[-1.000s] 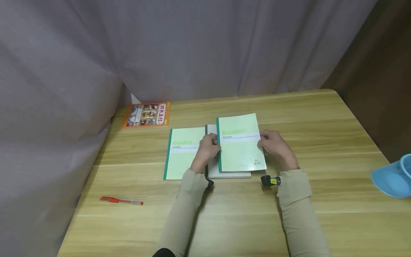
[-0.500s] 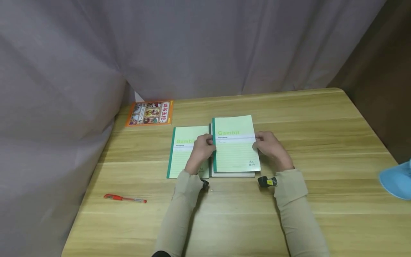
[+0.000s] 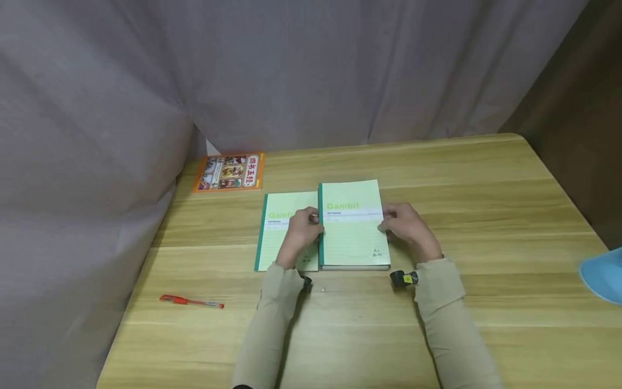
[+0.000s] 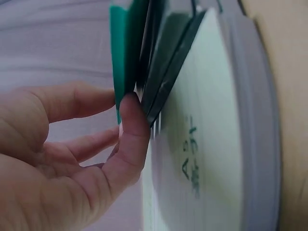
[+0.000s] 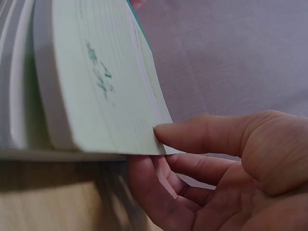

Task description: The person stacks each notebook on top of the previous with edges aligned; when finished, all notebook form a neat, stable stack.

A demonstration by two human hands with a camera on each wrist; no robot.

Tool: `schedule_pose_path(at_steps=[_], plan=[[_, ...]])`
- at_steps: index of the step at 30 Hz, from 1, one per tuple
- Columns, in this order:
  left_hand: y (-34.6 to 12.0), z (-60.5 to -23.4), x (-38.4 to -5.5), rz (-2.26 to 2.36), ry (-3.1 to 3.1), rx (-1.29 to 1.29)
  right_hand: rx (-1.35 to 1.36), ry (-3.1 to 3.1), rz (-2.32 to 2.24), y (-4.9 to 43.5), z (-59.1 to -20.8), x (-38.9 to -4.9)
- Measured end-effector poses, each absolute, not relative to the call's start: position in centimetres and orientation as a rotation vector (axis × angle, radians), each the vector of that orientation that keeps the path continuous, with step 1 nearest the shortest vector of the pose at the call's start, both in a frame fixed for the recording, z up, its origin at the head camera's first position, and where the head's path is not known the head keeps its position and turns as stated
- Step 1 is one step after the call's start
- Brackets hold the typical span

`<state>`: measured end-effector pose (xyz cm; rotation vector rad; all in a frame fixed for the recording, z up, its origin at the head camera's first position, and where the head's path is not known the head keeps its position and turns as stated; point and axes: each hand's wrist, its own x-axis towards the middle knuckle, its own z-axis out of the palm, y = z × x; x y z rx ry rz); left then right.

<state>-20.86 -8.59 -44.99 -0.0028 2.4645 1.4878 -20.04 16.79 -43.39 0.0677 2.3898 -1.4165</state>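
A pale green Gambit notebook [image 3: 352,232] with a green spine lies over a stack, its lower edge showing other notebooks beneath. My left hand [image 3: 302,233] pinches it at the spine; in the left wrist view the thumb and index finger meet the green spine [image 4: 126,53], with dark spines [image 4: 166,62] just below. At the opposite edge my right hand [image 3: 407,224] grips the notebook, thumb on the cover and fingers under it, as the right wrist view shows. A second matching Gambit notebook [image 3: 279,248] lies to the left, partly covered by my left hand.
An orange picture book [image 3: 229,173] lies at the table's back left. Nearer on the left is a red pen [image 3: 191,301]. A light blue object [image 3: 602,275] is cut off at the right edge. Grey curtain [image 3: 291,75] hangs behind the wooden table [image 3: 359,335].
Both hands have brought the upper notebook left and down over the stack, covering most of the grey-white one beneath. The camera view has shifted slightly.
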Motion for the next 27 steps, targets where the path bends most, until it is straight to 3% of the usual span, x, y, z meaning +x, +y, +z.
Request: schedule_pose_path(at_steps=[27], plan=[[-9.21,-45.34,-21.28,1.381,2.486,-0.004,0.15,2.458,-1.366,16.59,-43.91,-20.09]])
